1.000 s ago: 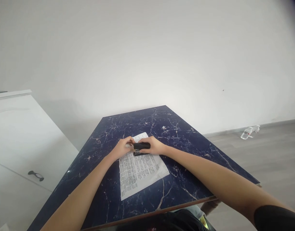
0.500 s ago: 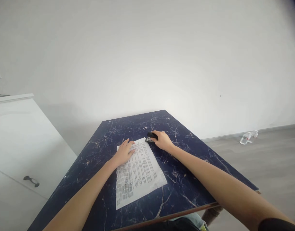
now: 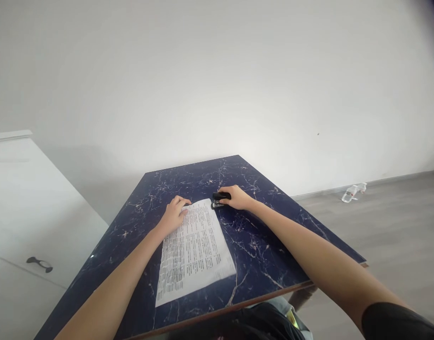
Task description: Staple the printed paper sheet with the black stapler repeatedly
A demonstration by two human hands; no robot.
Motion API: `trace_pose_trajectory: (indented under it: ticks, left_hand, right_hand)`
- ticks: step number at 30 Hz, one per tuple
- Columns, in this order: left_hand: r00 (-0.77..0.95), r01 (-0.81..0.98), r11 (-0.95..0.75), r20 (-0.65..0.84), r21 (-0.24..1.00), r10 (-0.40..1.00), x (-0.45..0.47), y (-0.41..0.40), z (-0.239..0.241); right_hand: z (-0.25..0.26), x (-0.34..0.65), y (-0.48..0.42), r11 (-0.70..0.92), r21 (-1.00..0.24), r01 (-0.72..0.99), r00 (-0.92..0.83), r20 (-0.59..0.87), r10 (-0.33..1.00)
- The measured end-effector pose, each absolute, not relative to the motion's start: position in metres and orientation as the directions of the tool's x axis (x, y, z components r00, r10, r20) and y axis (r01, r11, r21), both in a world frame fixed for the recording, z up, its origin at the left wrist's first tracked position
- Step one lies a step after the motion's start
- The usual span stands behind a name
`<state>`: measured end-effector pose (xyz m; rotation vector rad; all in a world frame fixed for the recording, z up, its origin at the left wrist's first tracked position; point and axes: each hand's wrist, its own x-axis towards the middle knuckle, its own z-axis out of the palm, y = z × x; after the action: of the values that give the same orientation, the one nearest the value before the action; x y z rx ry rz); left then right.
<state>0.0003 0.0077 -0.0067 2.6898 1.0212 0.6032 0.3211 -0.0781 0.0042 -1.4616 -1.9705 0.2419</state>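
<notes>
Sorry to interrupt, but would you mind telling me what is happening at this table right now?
A person sits at a dark blue marbled table with a printed sheet of paper lying flat on it. The left hand rests flat on the sheet's far left corner. The right hand is closed on a small black stapler, which sits on the table just beyond the sheet's far right corner. A plastic bottle lies on the floor by the wall.

Black stapler [image 3: 220, 199] lies, seemingly closed, beside flat printed sheet [image 3: 193, 250].
</notes>
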Motion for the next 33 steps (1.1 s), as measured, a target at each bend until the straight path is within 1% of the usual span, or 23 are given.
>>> trace_pose_trajectory:
  ticks: [3,7,10,12,17,22,26,28,30,31,33]
  left_hand:
    - [0.636,0.646,-0.689,0.268,0.329,0.724,0.0,0.011,-0.009]
    - [0.683,0.654,-0.701,0.179,0.284,0.709,0.004,0.01,-0.012]
    - [0.677,0.657,-0.706,0.204,0.264,0.707,0.005,0.008,-0.014]
    - [0.67,0.657,-0.709,0.232,0.256,0.705,0.005,0.007,-0.014]
    - [0.645,0.69,-0.676,0.205,0.258,0.736,0.004,0.005,-0.012]
    - [0.621,0.71,-0.664,0.235,0.235,0.747,0.001,0.012,-0.016]
    - [0.598,0.724,-0.649,0.257,0.233,0.759,-0.002,0.018,-0.017]
    - [0.587,0.716,-0.657,0.304,0.238,0.75,-0.002,0.016,-0.013]
    - [0.613,0.663,-0.703,0.351,0.259,0.708,0.001,0.008,-0.006]
    - [0.653,0.61,-0.74,0.351,0.282,0.672,0.003,0.002,-0.002]
    - [0.762,0.476,-0.803,0.287,0.358,0.58,0.006,-0.012,0.005]
  right_hand:
    - [0.008,0.321,-0.081,0.378,-0.511,0.772,-0.185,0.388,0.903]
    - [0.004,0.317,-0.082,0.293,-0.511,0.808,-0.078,0.401,0.913]
    - [0.001,0.314,-0.081,0.228,-0.517,0.825,0.004,0.409,0.912]
    - [0.002,0.314,-0.081,0.235,-0.525,0.818,-0.006,0.401,0.916]
    - [0.011,0.313,-0.087,0.385,-0.543,0.746,-0.207,0.361,0.909]
    - [0.019,0.31,-0.094,0.548,-0.602,0.581,-0.449,0.325,0.833]
    - [0.025,0.306,-0.099,0.573,-0.611,0.545,-0.519,0.291,0.804]
    - [0.028,0.305,-0.101,0.58,-0.608,0.542,-0.537,0.28,0.796]
    - [0.031,0.303,-0.104,0.599,-0.604,0.526,-0.566,0.277,0.777]
    - [0.032,0.301,-0.106,0.609,-0.601,0.519,-0.584,0.271,0.765]
    - [0.035,0.295,-0.109,0.609,-0.598,0.521,-0.591,0.262,0.763]
